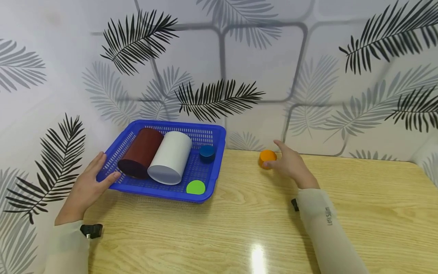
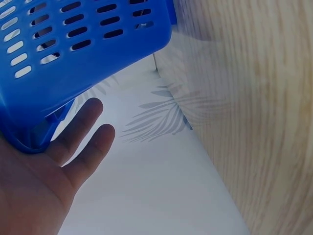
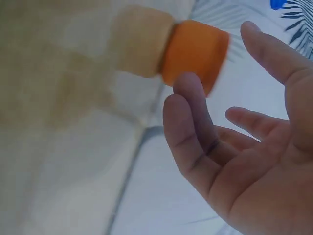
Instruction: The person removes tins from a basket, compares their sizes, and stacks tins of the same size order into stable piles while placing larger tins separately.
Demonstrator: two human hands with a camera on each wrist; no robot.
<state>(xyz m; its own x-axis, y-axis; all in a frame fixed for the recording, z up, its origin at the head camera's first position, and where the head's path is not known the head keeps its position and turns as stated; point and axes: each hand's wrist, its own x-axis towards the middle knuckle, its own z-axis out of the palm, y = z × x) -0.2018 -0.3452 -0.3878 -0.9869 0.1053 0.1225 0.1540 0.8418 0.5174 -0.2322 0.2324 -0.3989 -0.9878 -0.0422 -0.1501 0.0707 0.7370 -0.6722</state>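
A blue plastic basket (image 1: 154, 192) stands at left on the table. My left hand (image 1: 85, 188) touches its left corner, thumb by the front rim and the other fingers along the left side. In the left wrist view two fingers (image 2: 88, 156) stretch straight below the basket's slotted wall. Inside lie a dark brown cylinder (image 1: 143, 148), a white cylinder (image 1: 172, 152), a small blue cylinder (image 1: 207, 152) and a light green round piece (image 1: 195, 187). My right hand (image 1: 292, 163) is spread beside a small orange cylinder (image 1: 267, 156); whether the fingers touch it, I cannot tell.
The wood-grain table (image 1: 239, 220) runs up to a wall (image 1: 260, 68) covered in a leaf pattern, which also borders it at left. Black wrist devices (image 1: 91, 230) show at both cuffs.
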